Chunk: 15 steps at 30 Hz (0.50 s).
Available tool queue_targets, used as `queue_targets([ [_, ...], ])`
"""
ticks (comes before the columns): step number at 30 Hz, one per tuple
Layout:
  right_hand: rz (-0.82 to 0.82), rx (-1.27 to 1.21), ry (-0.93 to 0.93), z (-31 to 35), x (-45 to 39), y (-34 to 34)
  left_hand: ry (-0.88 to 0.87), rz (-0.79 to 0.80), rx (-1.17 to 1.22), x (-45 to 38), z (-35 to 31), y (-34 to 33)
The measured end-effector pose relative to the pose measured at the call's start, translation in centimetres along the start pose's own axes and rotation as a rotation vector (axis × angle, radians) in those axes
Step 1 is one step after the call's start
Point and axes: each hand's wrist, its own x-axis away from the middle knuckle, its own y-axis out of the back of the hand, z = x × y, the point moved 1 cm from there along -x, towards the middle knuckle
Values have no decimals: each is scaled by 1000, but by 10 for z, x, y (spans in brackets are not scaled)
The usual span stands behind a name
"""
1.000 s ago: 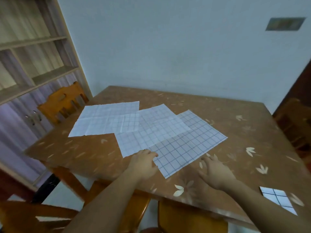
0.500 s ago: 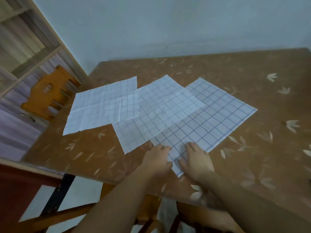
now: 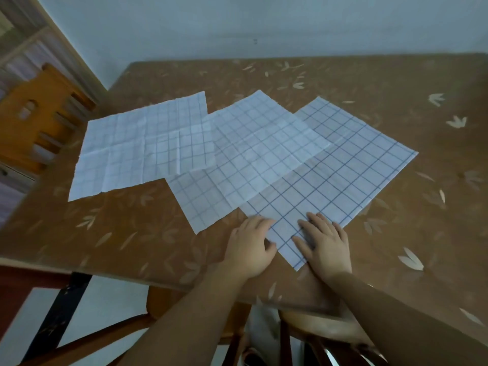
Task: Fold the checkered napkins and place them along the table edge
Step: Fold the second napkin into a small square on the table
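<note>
Both hands are working at the near corner of the rightmost white paper napkin with dark blue grid lines [image 3: 330,178]. The right hand [image 3: 326,245] is lying flat on that corner, fingers spread and pressing the sheet onto the table. The left hand [image 3: 250,247] is sitting at the napkin's left edge with its fingers loosely bent and its thumb touching the paper; whether it is pinching the edge cannot be told. This napkin is lying unfolded near the front edge of the brown table with a pale leaf pattern [image 3: 132,233]. A middle checkered napkin [image 3: 250,159] is overlapping it, and a creased left checkered napkin [image 3: 137,146] is overlapping that one. An orange wooden chair [image 3: 34,117] is standing beyond the table's left side.
</note>
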Motion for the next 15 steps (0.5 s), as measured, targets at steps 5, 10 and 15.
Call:
queue_targets([
  [5,-78,-54,-9,-2,-5,-3,-47,96,-75,-2,8,-9],
  [10,-57,-35,9,7,-1,0,-41,45,-103,-15,9,-21],
  [15,68,62,86,-5,20,1,-32,-106,-25,-18,16,-28],
])
